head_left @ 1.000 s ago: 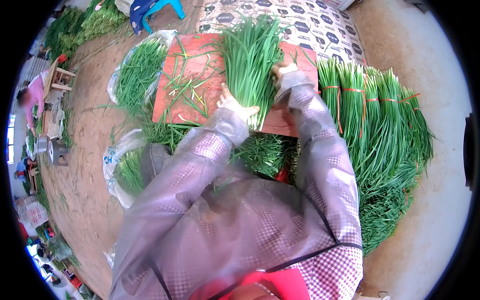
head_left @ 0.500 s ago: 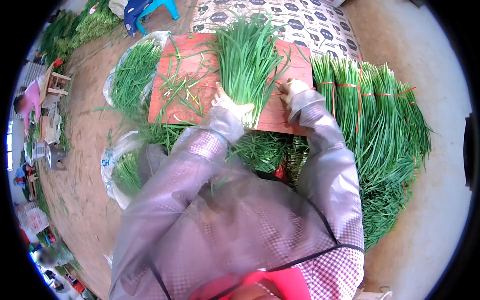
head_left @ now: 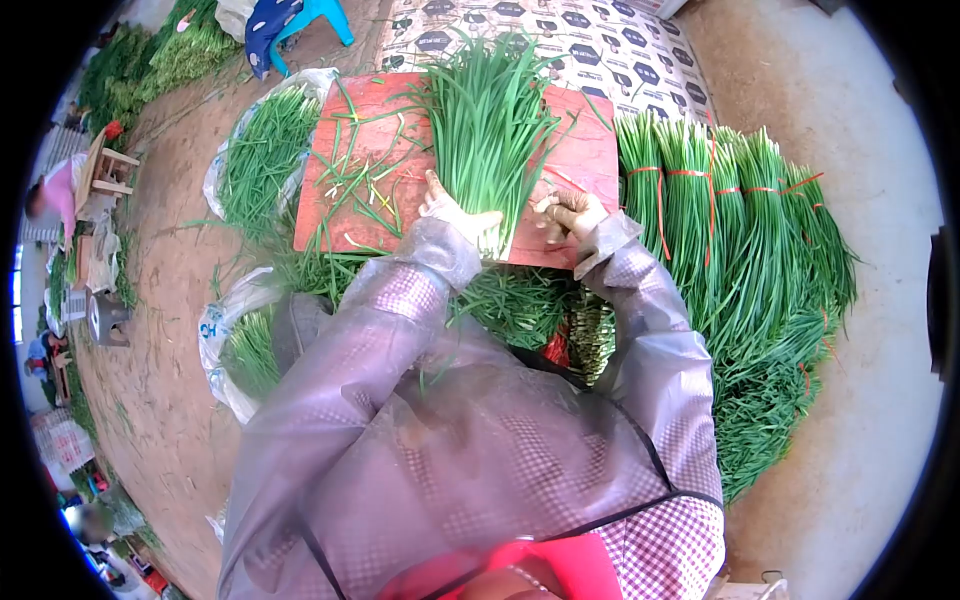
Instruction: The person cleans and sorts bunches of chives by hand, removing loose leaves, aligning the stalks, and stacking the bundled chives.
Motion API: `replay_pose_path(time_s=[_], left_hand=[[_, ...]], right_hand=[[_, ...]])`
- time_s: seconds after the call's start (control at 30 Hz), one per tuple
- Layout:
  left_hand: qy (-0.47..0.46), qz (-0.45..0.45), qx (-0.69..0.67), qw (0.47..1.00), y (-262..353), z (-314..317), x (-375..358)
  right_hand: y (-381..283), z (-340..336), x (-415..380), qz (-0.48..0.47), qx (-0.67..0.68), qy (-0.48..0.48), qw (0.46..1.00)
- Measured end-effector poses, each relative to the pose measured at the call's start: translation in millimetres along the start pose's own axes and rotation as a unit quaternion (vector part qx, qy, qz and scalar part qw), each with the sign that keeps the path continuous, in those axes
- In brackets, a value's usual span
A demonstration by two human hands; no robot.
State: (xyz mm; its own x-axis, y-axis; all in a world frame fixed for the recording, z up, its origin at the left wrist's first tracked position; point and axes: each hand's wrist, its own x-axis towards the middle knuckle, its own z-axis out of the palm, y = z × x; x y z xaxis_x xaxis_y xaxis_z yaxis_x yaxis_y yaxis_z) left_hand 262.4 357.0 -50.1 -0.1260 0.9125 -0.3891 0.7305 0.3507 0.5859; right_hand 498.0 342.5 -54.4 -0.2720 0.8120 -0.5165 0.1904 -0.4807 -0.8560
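Observation:
A loose bunch of green chives [head_left: 490,130] lies on a red board [head_left: 390,215], its pale cut ends toward me. My left hand [head_left: 452,212] is closed around the lower left of the bunch, thumb across the stems. To the right of the stems, my right hand [head_left: 575,213] is closed in a pinch just over the board. A thin red tie [head_left: 565,179] runs from the bunch to that hand; its pinched end is hard to make out. Loose chive scraps [head_left: 365,180] are scattered on the board's left side.
Tied chive bundles [head_left: 740,190] stand stacked right of the board. Bags of chives [head_left: 265,150] sit to the left, more chives [head_left: 510,305] below the board. A patterned sheet [head_left: 600,45] and a blue stool [head_left: 325,25] are beyond. Another person [head_left: 62,195] is far left.
My right hand has moved left and down, closer to the stems, with its fingers now pinched. The left hand keeps its hold on the chives.

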Motion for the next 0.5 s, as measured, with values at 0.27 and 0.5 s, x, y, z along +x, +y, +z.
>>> replay_pose_path(time_s=[0.27,0.5], left_hand=[[0.012,0.025,0.0,1.0,-1,0,-2],[0.056,0.037,0.039,0.997,10,10,-11]], right_hand=[[-16,26,8,-0.164,0.138,-0.064,0.975],[-74,59,11,-0.315,-0.439,0.094,0.836]])
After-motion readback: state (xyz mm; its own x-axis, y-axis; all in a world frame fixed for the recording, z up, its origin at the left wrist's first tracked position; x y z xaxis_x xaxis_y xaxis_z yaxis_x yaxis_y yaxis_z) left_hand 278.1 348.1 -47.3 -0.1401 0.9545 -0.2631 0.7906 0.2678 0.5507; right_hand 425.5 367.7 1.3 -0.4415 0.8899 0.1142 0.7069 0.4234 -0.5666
